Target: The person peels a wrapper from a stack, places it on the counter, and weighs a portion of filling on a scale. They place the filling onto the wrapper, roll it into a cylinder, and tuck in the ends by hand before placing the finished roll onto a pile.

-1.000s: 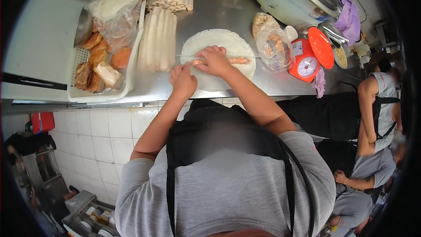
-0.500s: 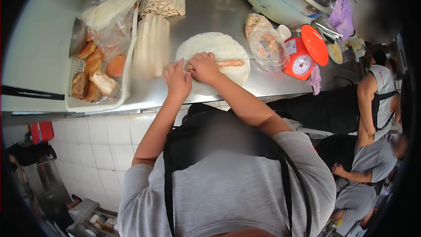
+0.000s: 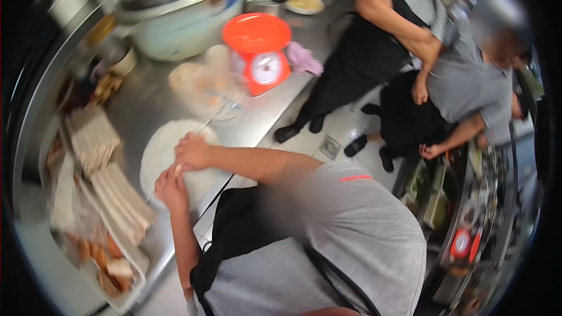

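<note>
A thin round white dough sheet lies flat on the steel counter. My right hand rests on its near half with the fingers curled down. My left hand is close beside it at the sheet's left near edge, fingers bent and held together. The two hands nearly touch. They cover the line where the strip of filling was seen earlier, so the strip is hidden now. What lies under the left fingers I cannot make out.
Stacked pale rolls lie left of the sheet, beside a white basket of food pieces. Beyond the sheet are a plastic bag of filling, a red scale and a big lidded pot. Co-workers stand right.
My view has turned to the right, so the counter slants and more co-workers show. My right hand has moved rightward along the filling strip, which no longer shows.
</note>
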`<state>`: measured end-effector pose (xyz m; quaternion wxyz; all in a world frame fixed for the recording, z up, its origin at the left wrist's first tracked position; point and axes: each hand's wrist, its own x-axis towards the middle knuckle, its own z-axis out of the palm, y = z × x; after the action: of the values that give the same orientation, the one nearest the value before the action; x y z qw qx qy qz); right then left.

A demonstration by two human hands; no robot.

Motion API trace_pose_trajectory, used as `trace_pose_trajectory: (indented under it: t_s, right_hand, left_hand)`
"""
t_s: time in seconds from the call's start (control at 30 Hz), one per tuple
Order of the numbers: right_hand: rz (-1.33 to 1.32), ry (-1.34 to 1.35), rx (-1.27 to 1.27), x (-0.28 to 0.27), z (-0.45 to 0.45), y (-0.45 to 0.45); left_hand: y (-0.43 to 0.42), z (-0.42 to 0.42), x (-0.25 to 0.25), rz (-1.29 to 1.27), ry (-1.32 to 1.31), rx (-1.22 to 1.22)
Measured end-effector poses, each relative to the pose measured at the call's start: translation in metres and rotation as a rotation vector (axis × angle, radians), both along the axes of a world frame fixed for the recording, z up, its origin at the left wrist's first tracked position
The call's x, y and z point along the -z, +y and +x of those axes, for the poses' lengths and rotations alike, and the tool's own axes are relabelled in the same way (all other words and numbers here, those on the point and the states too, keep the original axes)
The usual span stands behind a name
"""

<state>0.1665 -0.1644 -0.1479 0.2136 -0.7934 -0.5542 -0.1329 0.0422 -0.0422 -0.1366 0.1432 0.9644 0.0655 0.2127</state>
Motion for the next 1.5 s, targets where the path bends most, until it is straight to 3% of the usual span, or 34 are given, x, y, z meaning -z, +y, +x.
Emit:
trace_pose_trajectory:
  t_s: [0.33, 0.4, 0.43, 0.47, 0.53, 0.6, 0.83, 0.9, 1.0, 1.2, 1.5]
  right_hand:
    - [0.042, 0.030, 0.052, 0.008, 0.029, -0.037]
    - [0.123, 0.023, 0.012, 0.016, 0.045, -0.041]
    - [0.285, 0.081, -0.049, 0.020, 0.051, -0.045]
    - [0.253, 0.009, -0.051, 0.013, 0.055, -0.052]
    - [0.044, 0.168, 0.011, -0.003, 0.053, -0.064]
    - [0.067, 0.214, -0.024, -0.010, 0.055, -0.068]
    - [-0.099, 0.356, -0.014, -0.021, 0.060, -0.069]
    - [-0.082, 0.360, -0.027, -0.018, 0.067, -0.074]
    - [-0.084, 0.356, -0.058, -0.017, 0.075, -0.079]
    - [-0.111, 0.353, -0.085, -0.021, 0.077, -0.080]
    - [-0.111, 0.328, -0.018, -0.017, 0.069, -0.075]
  left_hand:
    - [-0.017, 0.028, -0.006, 0.126, 0.088, 0.029]
    - [-0.022, 0.044, 0.001, 0.135, 0.064, 0.075]
    - [-0.026, 0.051, 0.004, 0.121, -0.010, 0.107]
    - [-0.033, 0.055, 0.001, 0.111, -0.012, 0.096]
    - [-0.043, 0.061, -0.002, 0.122, 0.012, 0.043]
    - [-0.047, 0.062, -0.005, 0.126, -0.069, 0.045]
    - [-0.052, 0.057, -0.007, 0.033, 0.029, -0.053]
    - [-0.044, 0.046, -0.012, 0.027, 0.151, -0.117]
    - [-0.025, 0.021, -0.011, 0.068, -0.011, -0.145]
    - [0.001, -0.018, -0.016, -0.022, 0.079, -0.265]
    - [0.020, -0.032, -0.012, -0.041, -0.106, -0.181]
